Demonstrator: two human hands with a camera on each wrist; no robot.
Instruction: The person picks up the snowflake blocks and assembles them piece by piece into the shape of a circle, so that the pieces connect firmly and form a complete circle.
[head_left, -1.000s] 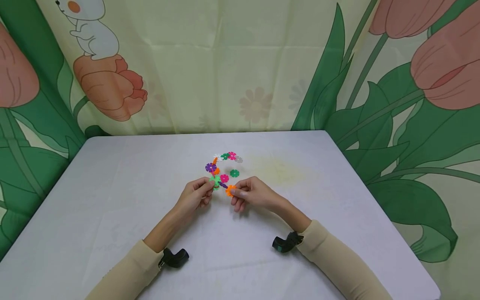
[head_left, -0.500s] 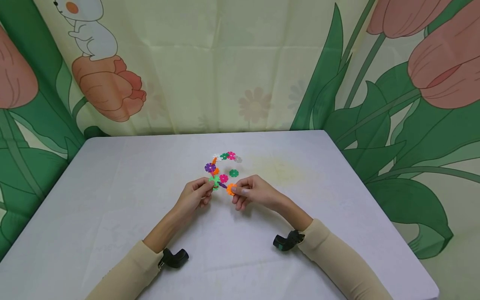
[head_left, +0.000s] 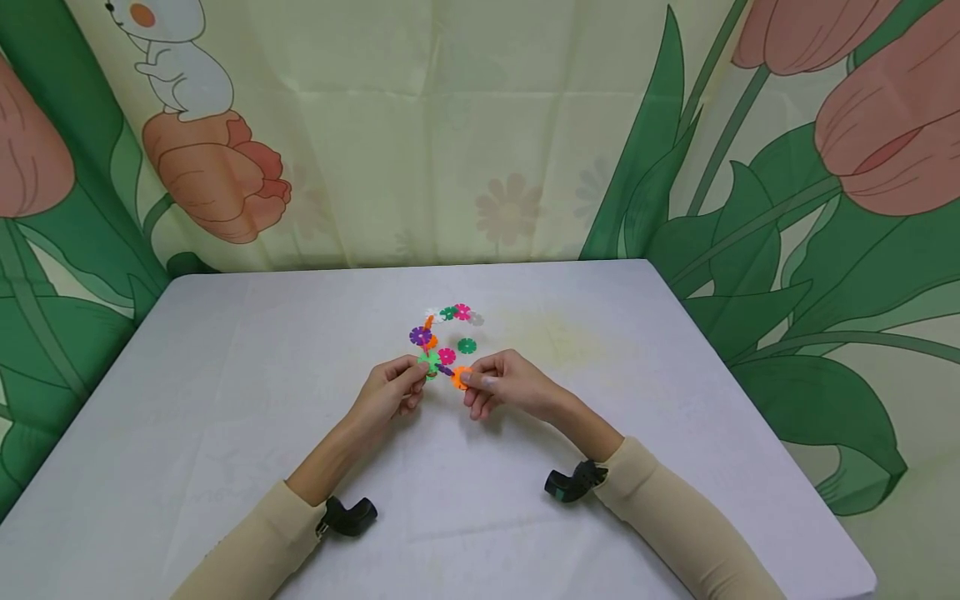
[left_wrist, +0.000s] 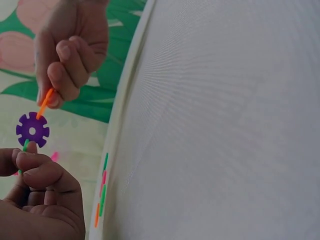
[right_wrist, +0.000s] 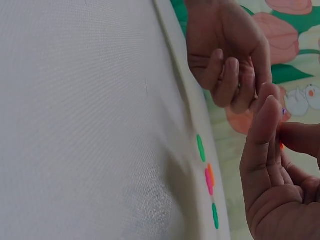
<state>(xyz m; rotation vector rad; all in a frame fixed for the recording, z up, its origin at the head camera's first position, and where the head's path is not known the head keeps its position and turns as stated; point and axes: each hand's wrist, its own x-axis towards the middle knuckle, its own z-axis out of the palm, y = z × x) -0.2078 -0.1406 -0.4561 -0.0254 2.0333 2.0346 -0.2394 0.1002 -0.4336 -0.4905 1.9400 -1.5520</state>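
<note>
My left hand (head_left: 392,388) pinches a light green snowflake building disc (head_left: 429,360) between thumb and fingers. My right hand (head_left: 510,385) pinches an orange disc (head_left: 460,377) by its edge. Between them a purple disc (left_wrist: 32,130) joins the two, with the orange disc (left_wrist: 45,103) in one notch and the green disc (left_wrist: 26,145) at its opposite side. From the green disc a curved chain seems to run away from me, through another purple disc (head_left: 421,336) to a pink disc (head_left: 462,311). Fingers hide parts of the held discs in the right wrist view.
Loose discs lie on the white table (head_left: 300,433) behind the hands, among them a green disc (head_left: 467,346) and a pink disc (head_left: 447,356). A printed cloth (head_left: 465,167) hangs beyond the table's far edge. Black camera mounts (head_left: 349,517) sit at both wrists.
Both hands keep their grip on the joined discs. The right hand and its orange disc have shifted very slightly; the head view has drifted a little.
</note>
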